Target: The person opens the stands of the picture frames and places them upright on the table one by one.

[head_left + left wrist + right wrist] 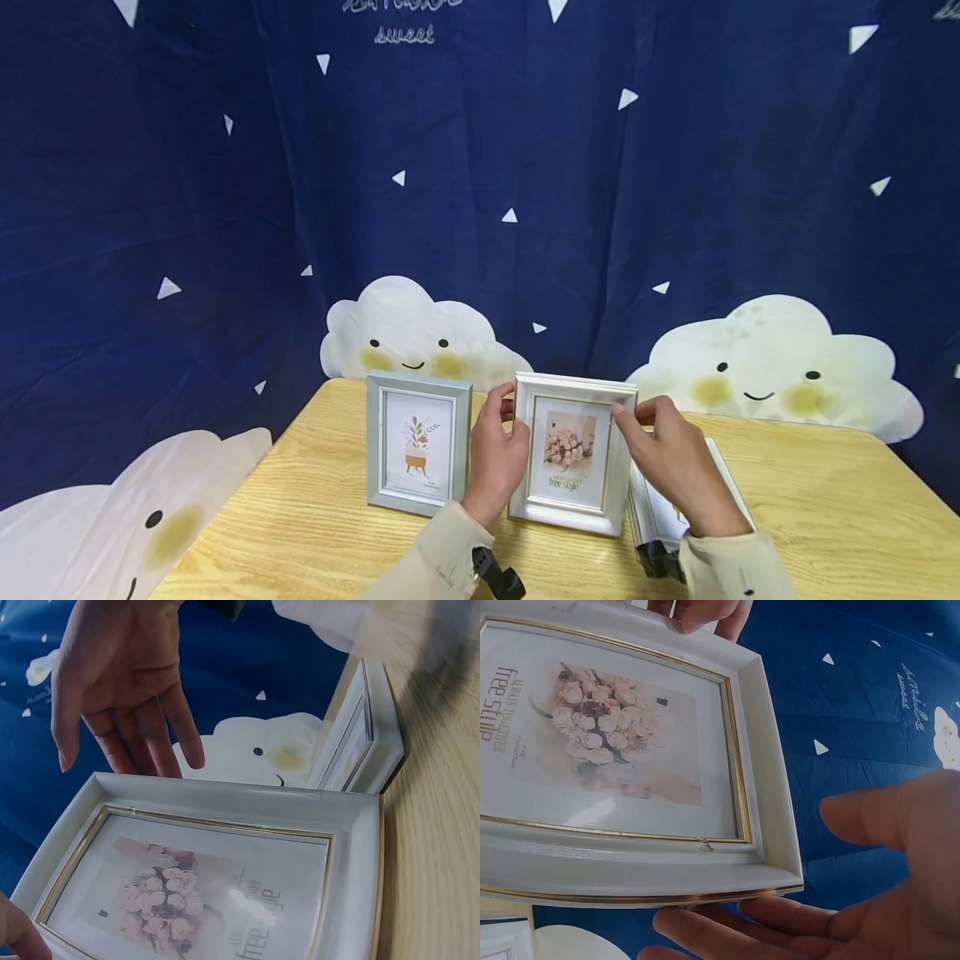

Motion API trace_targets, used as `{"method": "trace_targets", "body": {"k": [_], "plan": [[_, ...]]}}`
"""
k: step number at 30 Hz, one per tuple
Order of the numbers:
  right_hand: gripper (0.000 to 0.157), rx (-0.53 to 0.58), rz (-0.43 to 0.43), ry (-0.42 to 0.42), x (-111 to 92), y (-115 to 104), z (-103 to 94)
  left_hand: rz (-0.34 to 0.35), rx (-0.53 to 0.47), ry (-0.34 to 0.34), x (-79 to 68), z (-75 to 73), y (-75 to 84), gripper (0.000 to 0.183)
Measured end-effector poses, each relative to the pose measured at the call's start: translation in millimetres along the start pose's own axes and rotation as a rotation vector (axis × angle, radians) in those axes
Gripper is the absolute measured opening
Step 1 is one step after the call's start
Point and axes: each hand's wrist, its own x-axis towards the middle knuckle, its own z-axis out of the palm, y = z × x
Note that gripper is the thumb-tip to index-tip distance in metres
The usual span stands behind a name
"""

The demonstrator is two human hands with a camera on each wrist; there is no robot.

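Observation:
A white picture frame (573, 521) with a gold inner line and a flower picture stands upright in the middle of the table. At its left side my left hand (498, 458) grips the edge, thumb in front and fingers behind. My right hand (678, 462) is at the right side near the top corner. In the right wrist view, the right thumb (870, 817) is held away from the frame, while the fingers (705, 930) lie along its edge. The right palm (124, 660) appears open in the left wrist view.
A grey-blue picture frame (420, 504) with a plant picture stands left of the left hand. Another picture frame (645, 517) is partly hidden behind the right hand. The wooden table (840, 517) backs onto a blue curtain (465, 167) with clouds.

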Motion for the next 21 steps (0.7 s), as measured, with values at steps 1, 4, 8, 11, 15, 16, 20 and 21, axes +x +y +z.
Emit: {"method": "trace_targets", "body": {"k": [1,4,8,11,15,16,20,21], "plan": [[0.056,0.001,0.0,-0.002,0.1,0.1,-0.2,0.0,-0.003,0.0,0.2,0.1,-0.2,0.044],[0.056,0.004,-0.001,-0.009,0.3,0.9,-0.8,-0.003,-0.011,-0.002,0.5,0.3,-0.6,0.045],[0.055,0.008,-0.009,-0.01,0.1,2.2,-1.6,-0.015,-0.027,-0.008,1.0,0.2,-0.3,0.045],[0.055,0.015,-0.011,-0.015,0.0,3.4,-1.7,-0.015,-0.036,-0.012,1.3,0.2,0.1,0.045],[0.058,0.014,-0.001,-0.046,1.9,5.8,-1.0,-0.017,-0.041,-0.013,1.3,0.5,0.0,0.044],[0.059,0.009,0.001,-0.057,2.8,6.7,-0.6,-0.018,-0.04,-0.013,1.3,0.6,-0.1,0.044],[0.057,-0.018,-0.005,-0.103,7.1,12.5,2.1,-0.023,-0.038,-0.01,1.4,1.1,-1.1,0.044],[0.056,-0.024,-0.004,-0.116,7.9,14.2,3.0,-0.025,-0.036,-0.009,1.5,1.3,-1.4,0.044]]}}
